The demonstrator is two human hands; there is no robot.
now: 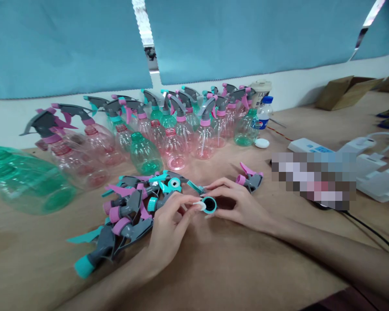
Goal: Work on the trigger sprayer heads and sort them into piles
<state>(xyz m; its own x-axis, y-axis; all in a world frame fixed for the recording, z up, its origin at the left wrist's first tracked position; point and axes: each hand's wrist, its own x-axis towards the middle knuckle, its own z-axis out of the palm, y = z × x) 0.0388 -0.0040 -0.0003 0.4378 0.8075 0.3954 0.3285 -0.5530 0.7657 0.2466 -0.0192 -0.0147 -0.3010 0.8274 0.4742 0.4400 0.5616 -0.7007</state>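
Observation:
My right hand [238, 203] is closed around a spray trigger head with a teal collar [215, 205], its dark round opening facing me. Between the thumb and fingers of my left hand [165, 231] is a small white plastic piece [200, 205], right at the collar's left edge; its exact shape is partly hidden. Left of my left hand lies a pile of loose grey spray trigger heads [129, 207] with pink or teal collars and levers. One more pink-and-grey trigger head [253, 180] rests just beyond my right hand.
Pink and green clear bottles, such as a green bottle [145, 155], stand behind, many with trigger heads fitted. Green bottles [32, 185] lie at left. On the right are a phone [314, 181], power strip [311, 149], Pepsi-labelled bottle [265, 114], white cap [262, 143] and cardboard box [343, 93].

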